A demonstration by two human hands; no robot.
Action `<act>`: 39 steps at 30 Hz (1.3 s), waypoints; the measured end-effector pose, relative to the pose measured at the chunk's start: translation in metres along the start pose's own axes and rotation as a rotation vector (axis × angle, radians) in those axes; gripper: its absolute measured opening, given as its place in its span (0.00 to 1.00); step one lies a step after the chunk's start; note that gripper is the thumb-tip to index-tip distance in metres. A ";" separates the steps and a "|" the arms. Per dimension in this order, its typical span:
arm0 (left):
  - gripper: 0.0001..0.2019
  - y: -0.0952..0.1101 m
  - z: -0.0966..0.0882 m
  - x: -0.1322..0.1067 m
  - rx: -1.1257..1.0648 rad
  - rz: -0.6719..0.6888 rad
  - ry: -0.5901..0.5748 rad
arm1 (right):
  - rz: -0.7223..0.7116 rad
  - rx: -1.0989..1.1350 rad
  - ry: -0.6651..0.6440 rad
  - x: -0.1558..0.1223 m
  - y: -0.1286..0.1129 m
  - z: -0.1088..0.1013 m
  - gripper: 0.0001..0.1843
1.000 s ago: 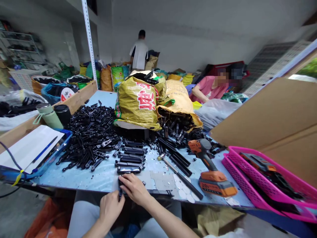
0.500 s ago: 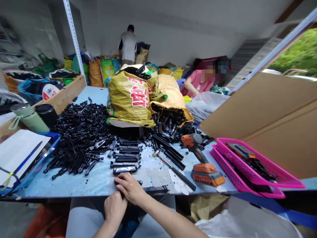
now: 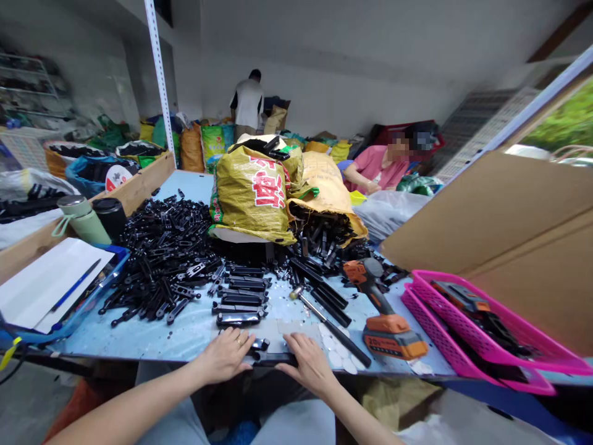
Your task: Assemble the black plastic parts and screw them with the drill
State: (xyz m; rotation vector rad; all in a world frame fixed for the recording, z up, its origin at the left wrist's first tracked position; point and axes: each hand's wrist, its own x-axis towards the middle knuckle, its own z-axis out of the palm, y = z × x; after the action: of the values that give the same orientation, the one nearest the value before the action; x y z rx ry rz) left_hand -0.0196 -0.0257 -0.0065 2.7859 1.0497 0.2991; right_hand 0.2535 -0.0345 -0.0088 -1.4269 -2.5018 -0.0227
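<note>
A plain grey wall (image 3: 324, 80) closes the room at 12 o'clock, with a person in a white-and-dark shirt (image 3: 248, 102) before it; a person in a pink top (image 3: 377, 167) sits nearer, toward 1. The table (image 3: 185, 337) has a pale-blue sheet top, hard and flat by its look, littered with tiny bits. On it, a large yellow woven sack with red characters (image 3: 245, 191) stands at 12, a heap of small black linked parts (image 3: 162, 247) lies toward 10, and an orange-and-grey cordless drill (image 3: 380, 303) stands between 2 and 3. A steel-shafted, black-handled hammer (image 3: 319, 315) lies at 2, nearer.

Between the hands, at the table's near edge, lies a long, straight black bar (image 3: 273, 360). It should prove stiff, moderately light and a little slick; its two ends look the surest hold. The right hand (image 3: 306, 361) spans its 3 o'clock end, thumb nearer, fingers beyond; the left hand (image 3: 227, 357) bends over its 9 o'clock end. How firmly either grips, I cannot tell.
</note>
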 end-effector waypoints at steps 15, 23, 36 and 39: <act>0.29 -0.015 -0.059 0.037 0.088 -0.343 -0.003 | -0.076 0.044 -0.220 0.041 -0.007 -0.059 0.29; 0.31 -0.002 -0.059 0.031 0.161 -0.319 -0.010 | -0.057 -0.092 -0.397 0.042 -0.031 -0.077 0.28; 0.28 0.004 -0.054 0.022 0.168 -0.272 0.214 | -0.250 -0.055 -0.285 0.063 -0.053 -0.071 0.34; 0.28 0.003 -0.050 0.020 0.141 -0.256 0.270 | -0.337 0.021 -0.313 0.067 -0.045 -0.072 0.31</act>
State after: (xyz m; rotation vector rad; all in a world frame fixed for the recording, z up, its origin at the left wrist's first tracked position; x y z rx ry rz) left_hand -0.0147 -0.0114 0.0451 2.7400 1.5275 0.6017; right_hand 0.1986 -0.0117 0.0813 -1.0523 -2.9610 0.1750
